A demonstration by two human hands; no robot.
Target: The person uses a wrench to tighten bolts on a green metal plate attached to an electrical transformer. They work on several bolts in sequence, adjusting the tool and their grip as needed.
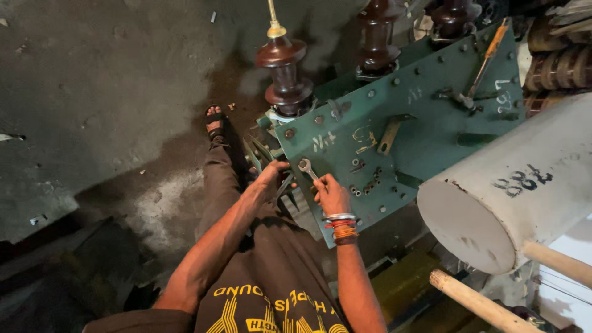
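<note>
The right hand (331, 194) grips the shank of a ring spanner (308, 169), fingers wrapped around it, with the ring end resting on the green steel cover (425, 132) near its lower left corner, apparently seated on a bolt for leverage. The left hand (269, 179) reaches to the cover's edge beside the cooling fins (262, 154), probably steadying from below; its fingers are hidden, so their state cannot be determined. Loose nuts (365, 185) lie just beside the right hand. A brown insulator (285, 74) stands upright behind. The white drum (512, 191) is cut off at right.
</note>
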